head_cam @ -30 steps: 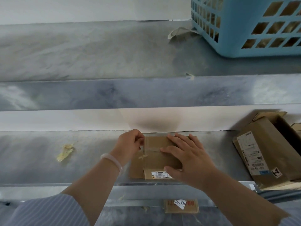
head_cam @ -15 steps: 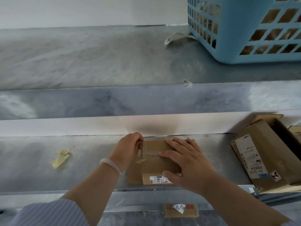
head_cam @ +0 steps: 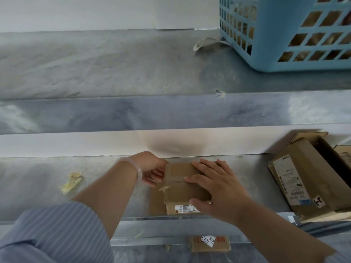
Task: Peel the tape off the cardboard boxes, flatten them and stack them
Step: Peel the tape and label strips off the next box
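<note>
The grey metal counter (head_cam: 47,177) runs the width of the room in front of the person. The blue basket (head_cam: 275,35) sits on the higher shelf at the far right. A larger box (head_cam: 303,177) lies open-ended on its side at the right of the counter, well apart from the work.

The job is at the small box (head_cam: 180,192), which rests on the counter near its front edge, label facing the person. The right hand (head_cam: 222,188) lies flat over the top, fingers straight and spread, pressing it down. The left hand (head_cam: 152,169) has its fingers curled round the box's left edge, right where the tape (head_cam: 173,180) crosses the lid seam. Whether a nail is already under the tape end I cannot tell.

To my eye this is the start of the peel. It should go best if the right hand keeps its weight close beside the seam, so the light box does not lift or skid. The left hand should draw the tape low and back along its own length, slowly, so it comes off in one strip rather than tearing. A crumpled yellowish scrap (head_cam: 71,182) lies on the counter to the left.
</note>
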Tool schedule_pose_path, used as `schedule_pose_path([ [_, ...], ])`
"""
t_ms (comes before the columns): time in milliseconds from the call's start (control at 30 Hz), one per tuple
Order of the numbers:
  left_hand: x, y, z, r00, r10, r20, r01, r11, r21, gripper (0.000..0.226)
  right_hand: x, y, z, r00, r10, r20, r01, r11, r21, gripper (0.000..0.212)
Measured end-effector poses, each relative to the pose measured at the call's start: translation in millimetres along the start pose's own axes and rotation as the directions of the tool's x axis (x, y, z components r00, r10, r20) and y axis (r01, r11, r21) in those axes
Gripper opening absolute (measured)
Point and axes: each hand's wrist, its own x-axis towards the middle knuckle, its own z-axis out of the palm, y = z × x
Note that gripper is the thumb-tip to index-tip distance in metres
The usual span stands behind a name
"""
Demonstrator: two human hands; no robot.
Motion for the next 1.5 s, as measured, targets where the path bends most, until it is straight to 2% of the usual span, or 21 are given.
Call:
schedule_pose_path([
  [67, -1.7, 5.5, -4.9, 0.995, -0.095, 0.042, 0.092, 0.994, 0.063, 0.037, -0.4, 0.2, -0.2, 1.0, -0.002, 0.008, 0.002, 1.0, 0.003, 0.05],
  [133, -0.4, 8.4, -6.2, 0.99, -0.132, 0.044, 0.128, 0.988, 0.089, 0.033, -1.3, 0.1, -0.2, 1.0, -0.005, 0.011, 0.005, 1.0, 0.009, 0.05],
  [333, -0.6, 9.8, -7.5, 0.988, -0.152, 0.023, 0.149, 0.984, 0.102, 0.016, -2.4, -0.7, 0.1, 1.0, -0.021, 0.006, 0.021, 1.0, 0.01, 0.049],
  [433, -3.5, 7.5, -2.8, 0.988, -0.138, 0.072, 0.134, 0.989, 0.056, 0.007, -3.3, -0.9, -0.5, 1.0, -0.026, 0.009, 0.026, 1.0, 0.012, 0.05],
  [533, -3.9, -1.6, 2.7, 0.993, -0.03, 0.118, 0.038, 0.997, -0.07, 0.016, -3.2, -1.2, -1.9, 1.0, -0.026, 0.014, 0.025, 1.0, 0.014, 0.05],
  [600, -3.4, -12.7, 4.1, 0.993, 0.107, 0.055, -0.097, 0.981, -0.17, 0.016, -3.1, -1.0, -3.0, 1.0, -0.021, 0.021, 0.021, 0.999, 0.024, 0.051],
  [700, -7.9, -36.4, 5.9, 0.953, 0.301, -0.039, -0.301, 0.92, -0.251, 0.017, -2.7, 0.6, -5.1, 0.999, -0.007, 0.034, 0.004, 0.998, 0.069, 0.054],
  [833, -11.7, -54.8, 16.1, 0.851, 0.497, -0.172, -0.514, 0.854, -0.079, 0.025, -0.9, 2.1, -7.2, 0.999, -0.005, 0.033, 0.002, 0.994, 0.107, 0.057],
  [900, -11.0, -55.0, 21.1, 0.785, 0.556, -0.273, -0.574, 0.819, 0.018, 0.031, -0.6, 3.5, -8.3, 0.999, -0.013, 0.036, 0.009, 0.993, 0.115, 0.059],
  [967, -9.7, -56.5, 24.4, 0.728, 0.609, -0.315, -0.6, 0.788, 0.138, 0.033, -0.8, 5.4, -9.3, 0.999, -0.018, 0.041, 0.012, 0.992, 0.129, 0.062],
  [1067, -10.7, -61.4, 26.0, 0.658, 0.689, -0.305, -0.593, 0.723, 0.354, 0.032, -0.6, 6.7, -9.9, 0.998, -0.045, 0.053, 0.038, 0.992, 0.121, 0.064],
  [1167, -15.0, -62.6, 29.2, 0.565, 0.786, -0.253, -0.596, 0.6, 0.533, 0.032, -0.9, 6.6, -10.8, 0.997, -0.06, 0.05, 0.052, 0.989, 0.139, 0.064],
  [1267, -15.3, -62.2, 29.6, 0.52, 0.837, -0.171, -0.556, 0.483, 0.676, 0.026, -1.7, 5.9, -9.6, 0.996, -0.068, 0.06, 0.06, 0.991, 0.118, 0.064],
  [1400, -12.1, -56.3, 25.2, 0.475, 0.873, -0.113, -0.557, 0.397, 0.73, 0.023, -0.2, 6.5, -8.1, 0.996, -0.069, 0.052, 0.062, 0.99, 0.126, 0.062],
  [1500, -12.0, -51.3, 15.2, 0.408, 0.905, -0.117, -0.586, 0.358, 0.727, 0.014, 1.3, 6.5, -8.2, 0.997, -0.066, 0.039, 0.06, 0.99, 0.13, 0.061],
])
